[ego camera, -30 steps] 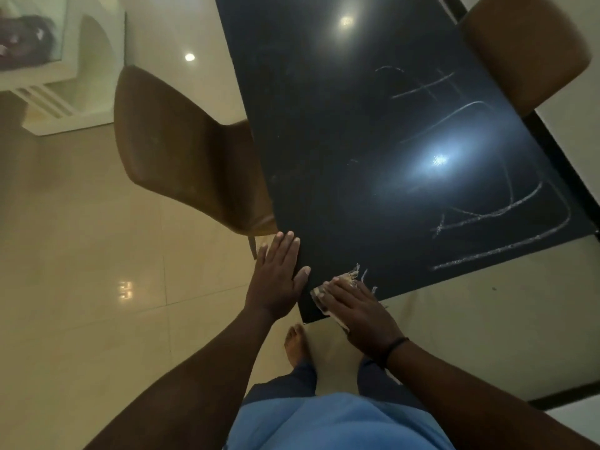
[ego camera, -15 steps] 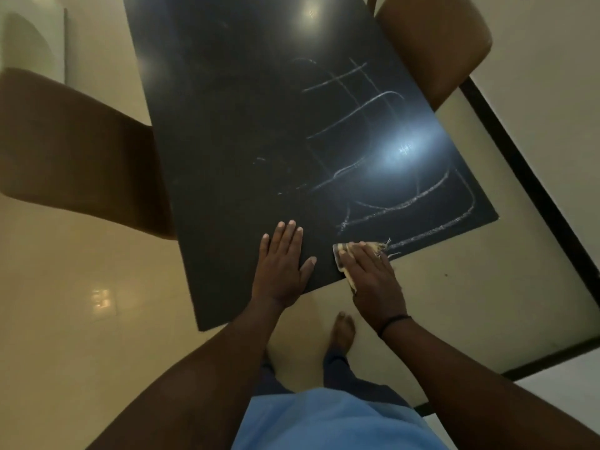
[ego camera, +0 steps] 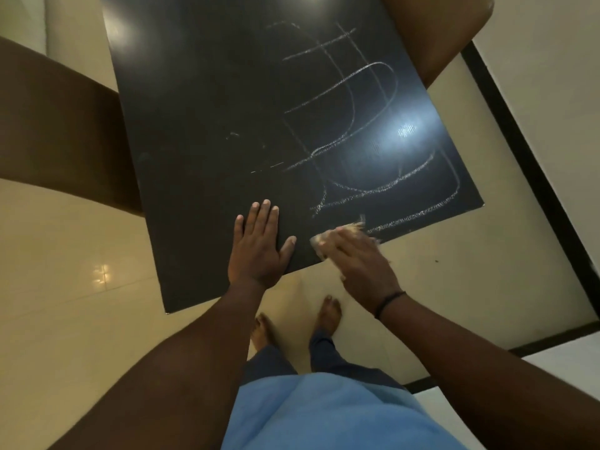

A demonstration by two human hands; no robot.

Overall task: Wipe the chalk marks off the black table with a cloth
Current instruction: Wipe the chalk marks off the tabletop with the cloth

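The black table [ego camera: 207, 125] fills the upper middle of the head view, with white chalk marks [ego camera: 367, 190] looping over its right half. My left hand [ego camera: 258, 246] lies flat on the table near the front edge, fingers straight. My right hand [ego camera: 360, 261] presses a small pale frayed cloth [ego camera: 324, 240] onto the table at the front edge, just left of the lowest chalk line. Most of the cloth is hidden under the hand.
A brown chair [ego camera: 61, 125] stands at the table's left side and another brown chair [ego camera: 435, 30] at the far right. Beige tiled floor surrounds the table, with a dark border strip [ego camera: 535, 177] on the right. My bare feet [ego camera: 329, 315] stand below the table's front edge.
The view has shifted so the table sits more centred and closer. My right hand with the cloth has slid right along the front edge towards the chalk lines; my left hand stays flat.
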